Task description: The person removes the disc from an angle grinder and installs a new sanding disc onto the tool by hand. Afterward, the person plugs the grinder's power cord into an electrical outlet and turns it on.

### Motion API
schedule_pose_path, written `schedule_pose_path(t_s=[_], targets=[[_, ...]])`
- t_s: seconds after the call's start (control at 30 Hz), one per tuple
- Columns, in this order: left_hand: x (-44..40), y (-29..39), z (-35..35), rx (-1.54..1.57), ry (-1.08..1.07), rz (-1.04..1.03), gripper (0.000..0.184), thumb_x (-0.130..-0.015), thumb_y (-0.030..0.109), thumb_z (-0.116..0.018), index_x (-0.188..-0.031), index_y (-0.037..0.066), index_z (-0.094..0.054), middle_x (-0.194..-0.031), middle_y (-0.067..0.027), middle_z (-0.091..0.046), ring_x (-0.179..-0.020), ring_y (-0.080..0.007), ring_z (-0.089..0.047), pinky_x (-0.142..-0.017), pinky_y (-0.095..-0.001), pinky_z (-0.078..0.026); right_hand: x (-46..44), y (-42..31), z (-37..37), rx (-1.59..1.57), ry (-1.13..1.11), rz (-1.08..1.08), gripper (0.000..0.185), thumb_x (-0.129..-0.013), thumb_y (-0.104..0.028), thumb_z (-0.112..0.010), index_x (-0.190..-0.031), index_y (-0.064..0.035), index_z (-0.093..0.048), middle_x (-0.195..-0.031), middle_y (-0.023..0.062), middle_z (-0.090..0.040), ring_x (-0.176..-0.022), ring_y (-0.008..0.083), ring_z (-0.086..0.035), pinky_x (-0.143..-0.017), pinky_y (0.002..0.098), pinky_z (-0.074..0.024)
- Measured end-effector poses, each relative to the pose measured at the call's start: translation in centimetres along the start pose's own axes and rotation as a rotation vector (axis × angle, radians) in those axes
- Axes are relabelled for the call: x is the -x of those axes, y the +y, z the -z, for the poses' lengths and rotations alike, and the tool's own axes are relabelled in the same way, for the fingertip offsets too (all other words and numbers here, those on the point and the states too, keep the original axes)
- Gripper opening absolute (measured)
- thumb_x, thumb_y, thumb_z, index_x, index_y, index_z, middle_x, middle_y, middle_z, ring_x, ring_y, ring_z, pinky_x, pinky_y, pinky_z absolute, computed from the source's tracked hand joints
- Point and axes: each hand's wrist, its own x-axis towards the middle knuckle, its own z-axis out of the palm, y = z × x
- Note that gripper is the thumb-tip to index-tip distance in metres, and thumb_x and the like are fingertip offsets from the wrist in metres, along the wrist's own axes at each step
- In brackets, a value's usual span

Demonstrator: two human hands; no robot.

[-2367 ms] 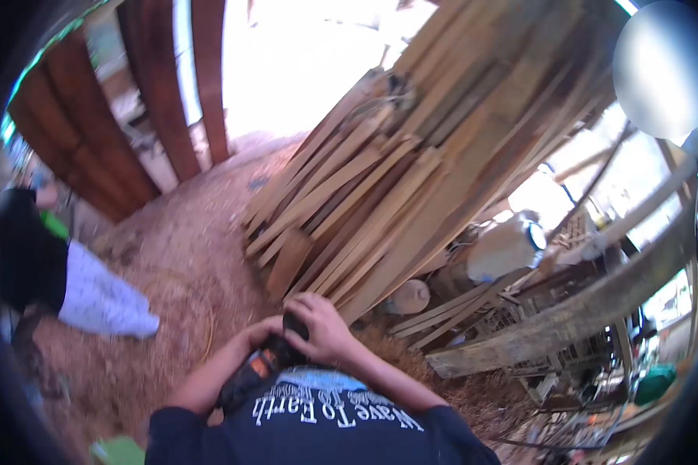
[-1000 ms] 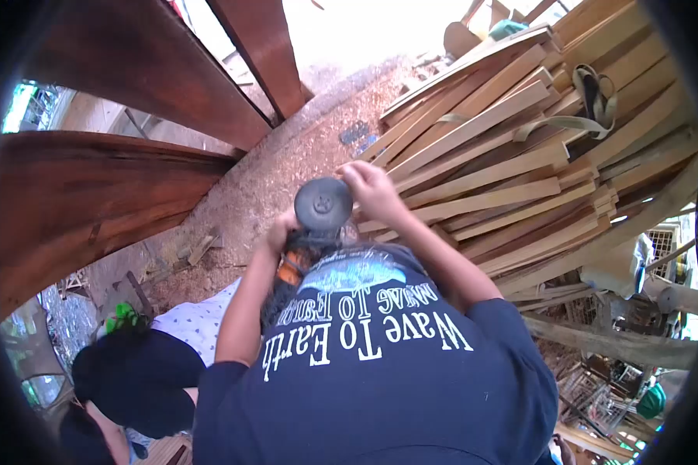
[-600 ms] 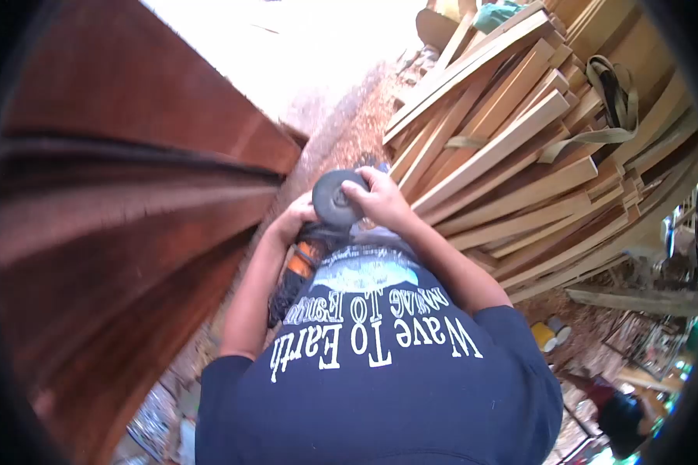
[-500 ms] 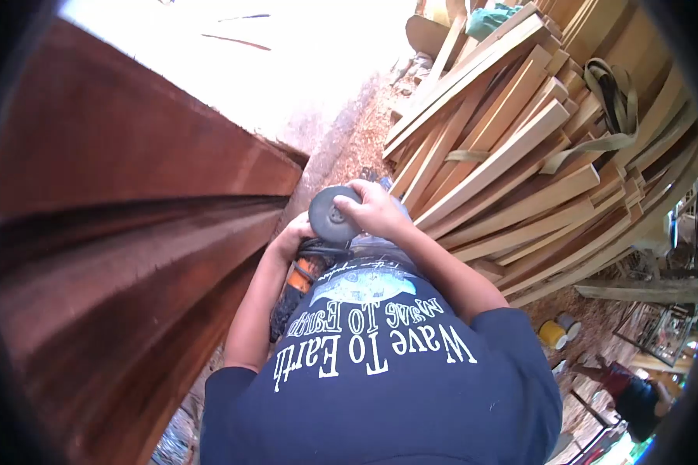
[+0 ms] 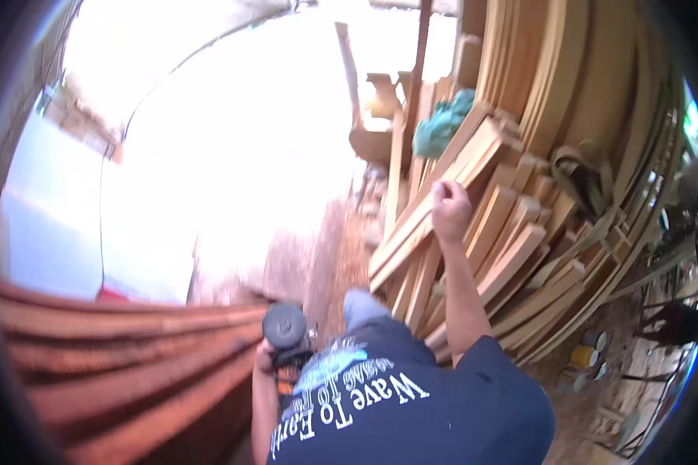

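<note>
My left hand (image 5: 265, 356) is wrapped round an angle grinder (image 5: 288, 375) with an orange-and-black body, held low by my left side. Its round dark grey disc pad (image 5: 285, 325) faces up towards me. My right hand (image 5: 451, 211) is stretched forward over the stacked timber (image 5: 512, 256), its fingers curled closed. Whether anything is inside that fist is hidden. A crumpled green cloth (image 5: 444, 124) lies on the boards just beyond it.
Reddish-brown wooden panels (image 5: 155, 341) stand close on my left. A looped strap (image 5: 585, 182) hangs over the timber on the right. Sawdust covers the floor by the stack. Yellow buckets (image 5: 583, 356) and a person in dark clothing (image 5: 671, 322) are at far right.
My right hand has left the grinder's disc and reached forward over the timber. The left hand keeps the grinder at my side. My view has turned and lifted towards the bright opening.
</note>
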Motion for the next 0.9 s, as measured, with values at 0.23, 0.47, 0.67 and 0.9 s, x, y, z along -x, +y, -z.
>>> schedule_pose_path(t_s=[0.23,0.47,0.67,0.9], targets=[[-8.3,7.6,-1.0,0.065,-0.011,0.148,0.045,-0.081,0.028,-0.058,-0.118,0.003,-0.056,-0.090,-0.0061,-0.061,-0.070,-0.0111,-0.047,-0.060,-0.0237,-0.037,-13.7,4.3,0.9,0.148,0.158,0.072,0.022,-0.086,-0.018,-0.061,-0.075,0.0012,-0.057,-0.074,0.0194,-0.057,-0.071,0.0359,-0.057,-0.066,0.0427,-0.0465],[-16.4,13.4,-4.4,0.099,-0.097,0.309,0.040,-0.088,0.033,-0.055,-0.116,0.005,-0.058,-0.080,-0.0038,-0.059,-0.054,-0.0058,-0.038,-0.043,-0.0179,-0.028,-9.3,5.0,-5.6,0.166,0.047,-0.023,0.018,-0.085,-0.017,-0.062,-0.082,0.0003,-0.063,-0.078,0.0153,-0.064,-0.075,0.0293,-0.066,-0.068,0.0380,-0.0510],[-14.7,21.2,-9.8,0.328,-0.038,0.379,0.038,-0.094,0.037,-0.052,-0.115,0.007,-0.059,-0.071,-0.0018,-0.057,-0.040,-0.0012,-0.029,-0.029,-0.0130,-0.021,-1.6,-2.5,-11.8,-0.077,-0.598,-0.005,0.022,-0.089,-0.020,-0.059,-0.096,0.0003,-0.065,-0.092,0.0170,-0.064,-0.088,0.0320,-0.065,-0.077,0.0385,-0.0507],[-34.9,19.1,-3.2,-0.052,-0.359,0.490,0.036,-0.091,0.033,-0.052,-0.114,0.006,-0.059,-0.075,-0.0026,-0.058,-0.047,-0.0039,-0.035,-0.037,-0.0157,-0.026,-1.5,-8.7,-24.3,0.025,-0.626,-0.015,0.034,-0.096,-0.030,-0.048,-0.096,-0.0015,-0.066,-0.093,0.0207,-0.065,-0.089,0.0385,-0.063,-0.082,0.0460,-0.0484]])
